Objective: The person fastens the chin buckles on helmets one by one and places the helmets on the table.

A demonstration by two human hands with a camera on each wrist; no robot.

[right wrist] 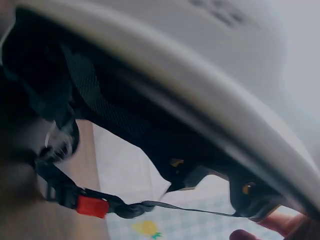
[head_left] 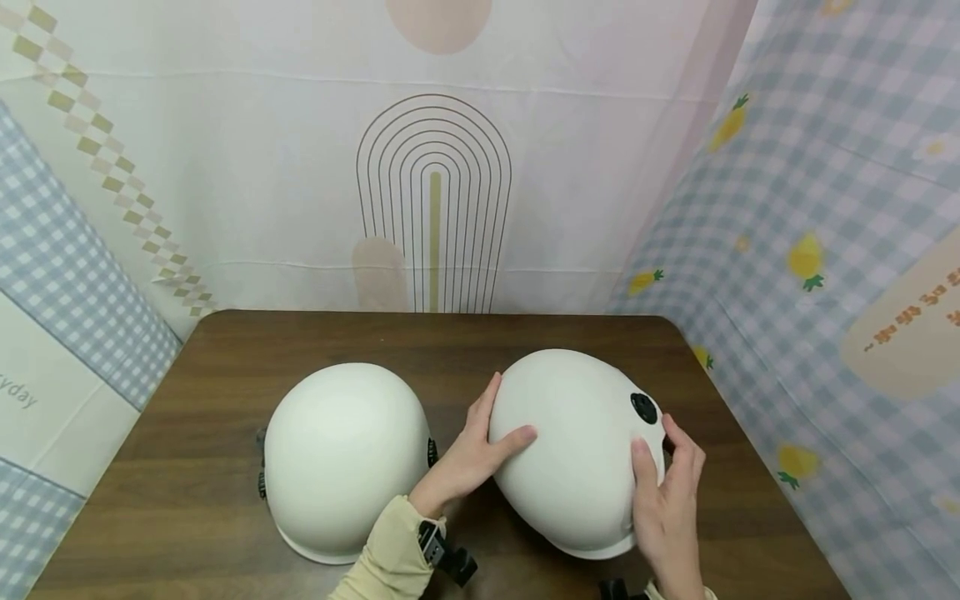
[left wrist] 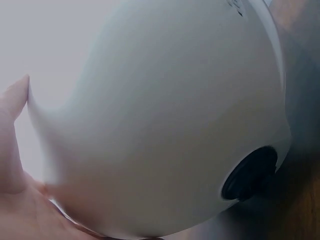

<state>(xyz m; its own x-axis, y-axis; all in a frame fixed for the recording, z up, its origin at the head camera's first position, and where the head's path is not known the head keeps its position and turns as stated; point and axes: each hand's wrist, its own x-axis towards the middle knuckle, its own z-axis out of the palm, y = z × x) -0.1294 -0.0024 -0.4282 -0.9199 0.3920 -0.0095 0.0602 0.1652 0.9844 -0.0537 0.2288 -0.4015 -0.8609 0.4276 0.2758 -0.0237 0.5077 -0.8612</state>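
Note:
A white helmet (head_left: pixel 573 458) is held between both hands at the right of the head view, tilted with its right side raised. My left hand (head_left: pixel 468 450) grips its left side, thumb laid over the shell. On its right edge my right hand (head_left: pixel 671 504) holds the rim, thumb outside and fingers partly hidden behind. A black round fitting (head_left: pixel 643 408) shows near that edge. The right wrist view looks under the rim at dark padding and a chin strap (right wrist: pixel 125 207) with a red buckle (right wrist: pixel 92 206) hanging down.
A second white helmet (head_left: pixel 345 458) stands on the brown wooden table (head_left: pixel 435 342), just left of my left forearm. Printed cloth (head_left: pixel 562 192) hangs behind the table, and blue checked cloth (head_left: pixel 862 333) hangs along the right side.

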